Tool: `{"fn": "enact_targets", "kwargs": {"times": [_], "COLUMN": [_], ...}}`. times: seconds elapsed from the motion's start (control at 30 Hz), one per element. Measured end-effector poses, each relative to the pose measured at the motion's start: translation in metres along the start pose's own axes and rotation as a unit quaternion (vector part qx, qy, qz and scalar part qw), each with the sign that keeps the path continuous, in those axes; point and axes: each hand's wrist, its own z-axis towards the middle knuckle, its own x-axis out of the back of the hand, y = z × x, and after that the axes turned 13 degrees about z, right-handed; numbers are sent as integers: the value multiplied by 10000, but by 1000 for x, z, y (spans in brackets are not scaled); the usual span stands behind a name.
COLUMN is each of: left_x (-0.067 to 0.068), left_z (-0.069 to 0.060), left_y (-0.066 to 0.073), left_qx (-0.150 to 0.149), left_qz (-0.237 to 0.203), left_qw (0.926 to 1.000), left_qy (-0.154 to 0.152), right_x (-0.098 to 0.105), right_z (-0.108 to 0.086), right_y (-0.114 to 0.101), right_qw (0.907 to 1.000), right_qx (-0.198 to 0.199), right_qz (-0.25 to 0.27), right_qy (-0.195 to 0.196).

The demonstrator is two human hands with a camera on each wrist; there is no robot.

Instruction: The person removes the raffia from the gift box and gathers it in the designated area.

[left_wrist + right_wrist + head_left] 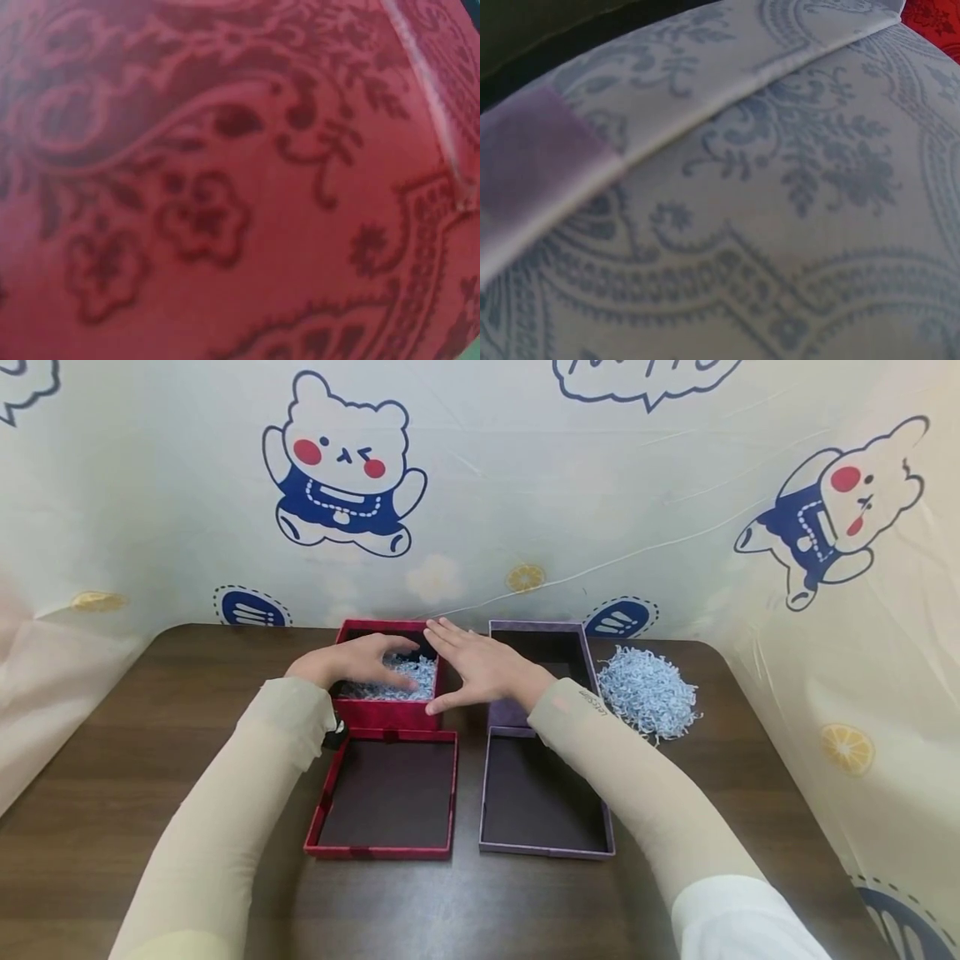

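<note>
Blue shredded paper (422, 677) lies inside a red box (390, 717). My left hand (358, 660) hovers at the box's left side, fingers spread over the paper; whether they touch it cannot be told. Along the right rim is my right hand (486, 665), fingers straight and thumb apart, with nothing visible in its grasp. Behind that hand and its wrist, a purple box (510, 713) is partly hidden. Only a red patterned surface (225, 172) fills the left wrist view. The right wrist view has a pale patterned surface (795, 195) with a ribbon (540, 165).
A loose pile of blue shredded paper (648, 693) sits right of the purple box. Nearer me lie an open red lid (390, 793) and a purple-edged lid (543, 802), dark inside. Behind the brown table (390, 910) hangs a printed cloth (480, 485).
</note>
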Motion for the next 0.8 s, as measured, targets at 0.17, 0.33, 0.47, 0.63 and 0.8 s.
{"fn": "enact_targets", "kwargs": {"times": [0.17, 0.33, 0.47, 0.63, 0.8], "left_x": [-4, -6, -7, -8, -9], "left_z": [2, 3, 4, 5, 7], "left_y": [-1, 0, 1, 0, 0], "left_qx": [53, 77, 100, 64, 31], "left_qz": [25, 38, -25, -19, 63], "left_qw": [9999, 9997, 9994, 9989, 9985], "left_qy": [-156, -231, -332, -462, -552], "right_x": [-1, -2, -2, -2, -2], "right_z": [1, 1, 0, 1, 1], "right_y": [0, 0, 1, 1, 1], "right_qw": [10000, 10000, 10000, 10000, 9999], "right_qx": [-43, -54, -40, -46, -2], "right_qz": [-49, -17, 29, 47, 37], "right_qy": [21, 42, 77, 44, 102]}}
